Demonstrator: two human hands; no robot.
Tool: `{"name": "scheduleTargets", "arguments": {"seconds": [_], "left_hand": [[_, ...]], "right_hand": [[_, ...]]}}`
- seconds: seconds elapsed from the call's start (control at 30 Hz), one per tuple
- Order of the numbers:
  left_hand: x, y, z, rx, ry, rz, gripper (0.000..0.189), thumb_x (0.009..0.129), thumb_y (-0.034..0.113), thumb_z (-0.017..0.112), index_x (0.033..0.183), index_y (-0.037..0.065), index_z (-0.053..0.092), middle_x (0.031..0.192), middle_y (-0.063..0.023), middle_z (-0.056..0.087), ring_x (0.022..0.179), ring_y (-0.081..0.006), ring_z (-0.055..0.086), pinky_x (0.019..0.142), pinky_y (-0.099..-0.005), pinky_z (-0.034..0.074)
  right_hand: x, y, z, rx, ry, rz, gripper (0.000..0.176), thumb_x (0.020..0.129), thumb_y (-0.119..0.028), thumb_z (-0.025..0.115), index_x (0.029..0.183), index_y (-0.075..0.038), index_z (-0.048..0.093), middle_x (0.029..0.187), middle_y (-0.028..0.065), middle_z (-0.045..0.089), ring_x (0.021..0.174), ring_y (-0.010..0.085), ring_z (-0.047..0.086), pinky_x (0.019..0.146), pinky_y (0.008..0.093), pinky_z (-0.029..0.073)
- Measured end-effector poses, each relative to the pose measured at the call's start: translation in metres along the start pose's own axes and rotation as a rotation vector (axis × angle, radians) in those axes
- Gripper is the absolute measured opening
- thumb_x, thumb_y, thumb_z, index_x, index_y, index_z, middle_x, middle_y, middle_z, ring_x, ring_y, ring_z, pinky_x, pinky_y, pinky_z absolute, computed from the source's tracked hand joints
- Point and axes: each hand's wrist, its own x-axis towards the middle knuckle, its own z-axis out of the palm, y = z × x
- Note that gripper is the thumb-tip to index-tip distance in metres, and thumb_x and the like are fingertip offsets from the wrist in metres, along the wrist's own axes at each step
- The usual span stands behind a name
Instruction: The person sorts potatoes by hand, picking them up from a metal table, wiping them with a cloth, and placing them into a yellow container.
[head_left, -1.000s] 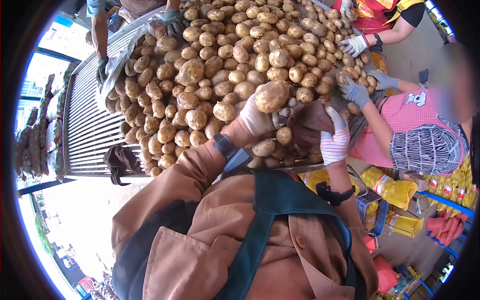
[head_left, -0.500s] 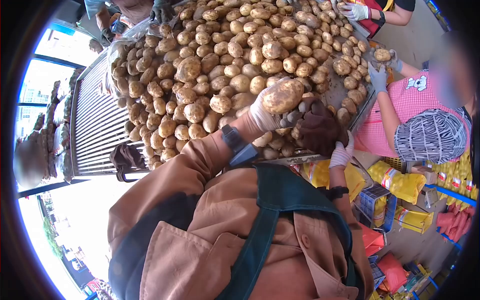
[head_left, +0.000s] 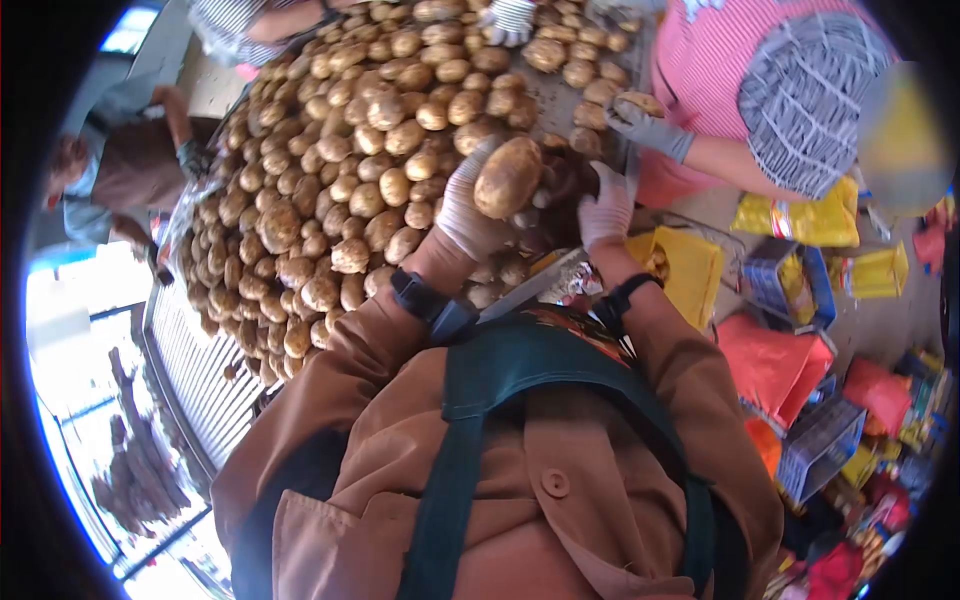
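Note:
My left hand (head_left: pixel 476 208), in a pale glove with dark fingertips, is closed around a large brown potato (head_left: pixel 508 178) above the heap of potatoes (head_left: pixel 345 190). My right hand (head_left: pixel 606 207), in a striped pale glove, grips the edge of a dark brown cloth (head_left: pixel 560 205). The cloth hangs between my two hands, beside the held potato. Its lower folds and part of my right fingers are hidden.
A slatted metal table (head_left: pixel 185 340) carries the heap. A co-worker in pink (head_left: pixel 700 80) stands at the right, a gloved hand (head_left: pixel 650 132) holding a potato. Other people work at the far side. Yellow bags (head_left: pixel 800 215), blue crates (head_left: pixel 822 450) and a red bag (head_left: pixel 772 360) are at the right.
My view has turned to the right, and the heap appears further left. My left hand still holds the large potato, now more upright. My right hand has moved up beside the cloth.

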Motion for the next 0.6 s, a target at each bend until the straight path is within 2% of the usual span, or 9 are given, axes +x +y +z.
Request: {"name": "scheduleTargets", "arguments": {"seconds": [0.07,0.13,0.17,0.2,0.23,0.3,0.4,0.53,0.6], "left_hand": [[0.018,-0.017,0.011,0.065,0.222,0.011,0.046,0.099,0.042,0.049,0.128,0.008,0.056,0.112,-0.0108,0.066,0.098,-0.0262,0.064,0.07,-0.0354,0.054],[0.04,-0.034,0.015,0.29,0.204,-0.033,0.044,0.099,0.038,0.051,0.132,0.009,0.054,0.118,-0.011,0.065,0.107,-0.0284,0.062,0.088,-0.0425,0.052],[0.042,-0.049,0.03,0.272,0.256,-0.06,0.044,0.099,0.035,0.053,0.133,0.008,0.052,0.124,-0.0126,0.061,0.112,-0.0298,0.059,0.095,-0.0467,0.049],[0.06,-0.059,0.01,0.216,0.156,-0.138,0.045,0.098,0.034,0.055,0.133,0.006,0.05,0.128,-0.0129,0.058,0.114,-0.0291,0.058,0.099,-0.0477,0.046],[0.069,-0.071,0.016,0.289,0.148,-0.152,0.044,0.099,0.031,0.055,0.133,0.005,0.05,0.128,-0.0129,0.058,0.116,-0.0284,0.057,0.101,-0.0474,0.046],[0.088,-0.095,0.024,0.343,0.116,-0.227,0.047,0.096,0.024,0.062,0.136,0.004,0.049,0.125,-0.0105,0.059,0.114,-0.0251,0.058,0.099,-0.0456,0.048],[0.112,-0.131,0.028,0.64,0.198,-0.306,0.053,0.096,0.029,0.061,0.14,0.005,0.045,0.129,-0.0135,0.055,0.119,-0.0283,0.055,0.095,-0.0484,0.051],[0.106,-0.146,0.065,0.566,0.475,-0.423,0.066,0.086,0.03,0.069,0.138,0.004,0.038,0.131,-0.0205,0.051,0.124,-0.0351,0.05,0.1,-0.0535,0.045],[0.111,-0.15,0.065,0.597,0.511,-0.46,0.067,0.085,0.032,0.07,0.136,0.003,0.038,0.132,-0.0222,0.049,0.123,-0.038,0.049,0.1,-0.0556,0.043]], "right_hand": [[0.002,-0.009,0.004,-0.102,-0.066,0.173,0.05,0.073,-0.018,0.061,0.122,-0.013,0.057,0.11,0.0208,0.061,0.105,0.0387,0.058,0.091,0.0477,0.046],[-0.003,-0.006,-0.002,0.036,-0.029,0.099,0.047,0.077,-0.021,0.063,0.123,-0.014,0.055,0.107,0.0191,0.061,0.106,0.0357,0.059,0.09,0.0462,0.047],[-0.003,0.014,0.021,0.483,-0.045,0.263,0.046,0.079,-0.022,0.063,0.124,-0.015,0.055,0.109,0.0176,0.06,0.108,0.0336,0.059,0.091,0.0448,0.047],[-0.006,0.023,0.03,0.626,-0.056,0.326,0.046,0.08,-0.022,0.063,0.125,-0.015,0.055,0.111,0.0168,0.06,0.109,0.0326,0.059,0.091,0.044,0.047],[-0.006,0.024,0.032,0.767,-0.058,0.393,0.046,0.081,-0.023,0.064,0.125,-0.015,0.054,0.112,0.0159,0.06,0.11,0.0316,0.059,0.092,0.0432,0.047],[-0.007,0.018,0.022,0.432,-0.079,0.345,0.046,0.082,-0.022,0.064,0.127,-0.016,0.054,0.113,0.0153,0.06,0.11,0.0318,0.059,0.092,0.0427,0.048],[0.0,-0.011,-0.003,-0.063,-0.132,0.247,0.048,0.082,-0.021,0.065,0.128,-0.017,0.053,0.114,0.0143,0.06,0.11,0.032,0.06,0.093,0.042,0.048],[0.007,-0.014,-0.015,0.02,-0.271,0.284,0.053,0.082,-0.022,0.064,0.134,-0.018,0.051,0.123,0.0185,0.06,0.112,0.0376,0.058,0.096,0.0448,0.048],[0.003,0.003,0.002,0.105,-0.131,0.151,0.053,0.078,-0.013,0.065,0.13,-0.014,0.053,0.115,0.0202,0.061,0.106,0.0404,0.058,0.093,0.0472,0.048]]}}
